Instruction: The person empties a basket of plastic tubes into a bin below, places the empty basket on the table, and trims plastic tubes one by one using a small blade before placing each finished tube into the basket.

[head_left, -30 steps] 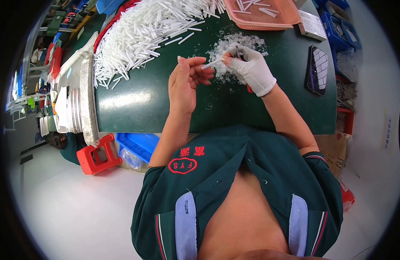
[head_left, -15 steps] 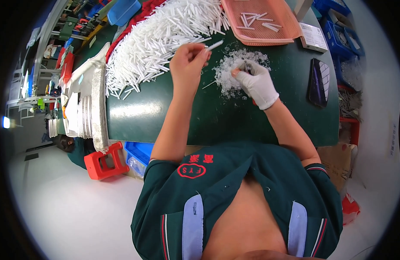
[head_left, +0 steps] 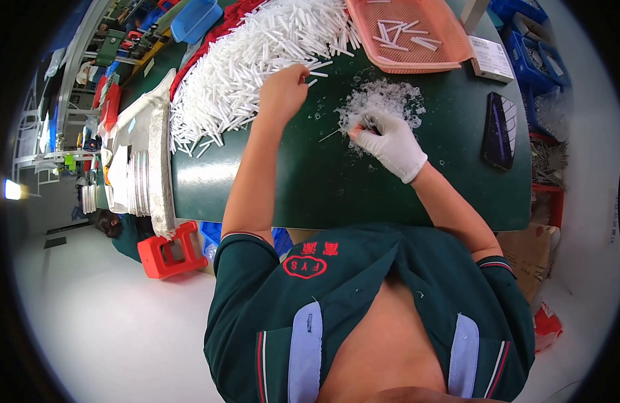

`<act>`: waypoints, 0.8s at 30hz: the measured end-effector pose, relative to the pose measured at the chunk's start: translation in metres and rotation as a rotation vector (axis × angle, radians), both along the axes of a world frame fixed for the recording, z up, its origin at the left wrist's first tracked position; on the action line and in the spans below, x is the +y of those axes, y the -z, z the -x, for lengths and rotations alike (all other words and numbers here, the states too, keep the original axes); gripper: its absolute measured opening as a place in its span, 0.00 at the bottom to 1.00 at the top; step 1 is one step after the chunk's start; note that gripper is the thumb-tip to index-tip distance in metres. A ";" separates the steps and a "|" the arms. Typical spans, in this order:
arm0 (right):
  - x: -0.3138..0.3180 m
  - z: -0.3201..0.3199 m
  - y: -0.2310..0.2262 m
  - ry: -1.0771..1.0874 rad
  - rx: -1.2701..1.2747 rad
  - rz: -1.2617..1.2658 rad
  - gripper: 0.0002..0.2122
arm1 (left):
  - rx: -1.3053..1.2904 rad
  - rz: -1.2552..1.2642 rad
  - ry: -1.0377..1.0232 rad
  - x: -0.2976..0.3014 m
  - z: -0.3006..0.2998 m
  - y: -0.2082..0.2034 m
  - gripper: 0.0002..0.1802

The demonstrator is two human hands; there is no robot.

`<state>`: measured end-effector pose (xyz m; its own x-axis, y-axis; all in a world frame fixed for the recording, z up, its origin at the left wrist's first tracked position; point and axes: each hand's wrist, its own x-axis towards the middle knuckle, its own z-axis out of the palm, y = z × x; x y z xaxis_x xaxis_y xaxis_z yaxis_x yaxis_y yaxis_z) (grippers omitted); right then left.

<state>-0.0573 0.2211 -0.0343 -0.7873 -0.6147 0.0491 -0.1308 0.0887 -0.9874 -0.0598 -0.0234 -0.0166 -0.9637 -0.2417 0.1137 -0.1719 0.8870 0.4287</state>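
My bare left hand [head_left: 283,94] is at the right edge of a large pile of white plastic sticks [head_left: 222,84], its fingers curled. Short white sticks [head_left: 319,74] lie right beside its fingertips; whether one is pinched is hidden. My right hand [head_left: 390,146], in a white glove with bare fingertips, is closed around a small dark metal tool [head_left: 370,123], mostly covered by the palm. The tool is over the near edge of a heap of clear plastic scraps [head_left: 389,99]. A thin stick [head_left: 328,135] lies left of that hand on the green table [head_left: 310,195].
A pink mesh basket [head_left: 417,67] with several white sticks stands at the far side. Right of it are a white box [head_left: 491,59] and a dark phone [head_left: 500,131]. Blue bins [head_left: 533,57] line the right side. A red stool [head_left: 172,252] stands on the floor at left.
My left hand has moved left to the pile; the white stick it held out is no longer seen in its fingertips. My right hand has shifted slightly nearer and left with the tool.
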 end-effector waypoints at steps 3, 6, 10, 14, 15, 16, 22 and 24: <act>0.000 -0.003 -0.012 -0.021 0.018 -0.065 0.08 | -0.056 0.214 0.029 0.006 -0.005 0.016 0.15; 0.001 -0.003 -0.012 -0.050 0.016 -0.123 0.08 | -0.034 0.351 0.062 0.011 -0.005 0.020 0.12; 0.002 -0.001 -0.002 -0.010 0.192 -0.223 0.12 | -0.061 0.307 0.116 0.012 -0.011 0.018 0.11; 0.003 -0.003 -0.014 0.040 0.314 -0.375 0.15 | 0.082 -0.321 0.110 0.035 -0.043 0.009 0.11; 0.005 -0.002 -0.016 0.040 0.359 -0.353 0.16 | 0.161 -0.614 0.121 0.045 -0.052 0.007 0.12; 0.007 -0.002 -0.017 0.035 0.402 -0.333 0.17 | 0.155 -0.625 0.115 0.055 -0.060 0.006 0.12; 0.004 -0.003 -0.020 0.012 0.475 -0.256 0.19 | 0.212 -0.788 0.106 0.086 -0.084 -0.003 0.09; 0.004 -0.006 -0.020 0.012 0.478 -0.253 0.18 | 0.225 -0.772 0.111 0.087 -0.087 -0.002 0.09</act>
<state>-0.0512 0.2253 -0.0141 -0.7202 -0.6451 0.2554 -0.5582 0.3202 -0.7655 0.0269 0.0634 -0.0141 -0.9607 -0.2351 0.1479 0.0630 0.3339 0.9405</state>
